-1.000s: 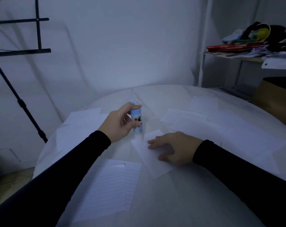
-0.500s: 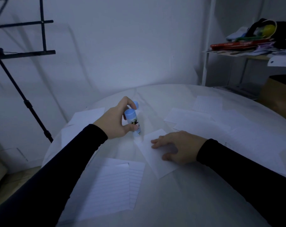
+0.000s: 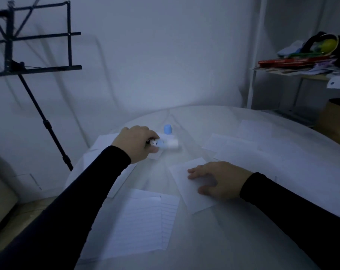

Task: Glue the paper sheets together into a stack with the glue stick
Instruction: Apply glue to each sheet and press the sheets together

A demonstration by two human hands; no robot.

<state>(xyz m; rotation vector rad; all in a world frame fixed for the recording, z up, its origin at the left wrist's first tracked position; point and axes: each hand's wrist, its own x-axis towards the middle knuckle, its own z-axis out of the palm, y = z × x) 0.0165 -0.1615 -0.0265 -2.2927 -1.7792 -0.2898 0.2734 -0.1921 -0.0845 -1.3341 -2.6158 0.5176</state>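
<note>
Since a second ago the left hand (image 3: 135,144) has carried the glue stick (image 3: 166,144) away from the small sheet (image 3: 184,184) to the far left of it, and the stick now lies almost flat, low over the papers there. Its blue cap (image 3: 167,129) stands apart, just beyond the stick. Left fingers look curled round the stick's base, though blur leaves it unsure whether they are letting go. The right hand (image 3: 216,180) rests flat, fingers spread, on the small sheet, pinning it to the round table (image 3: 223,240).

Lined sheets (image 3: 141,223) lie nearer than the small sheet, others to its right. Such paper is light, limp and slides easily, so it wants a flat palm or an edge pinch; the stick is rigid, light, best gripped round its barrel.
</note>
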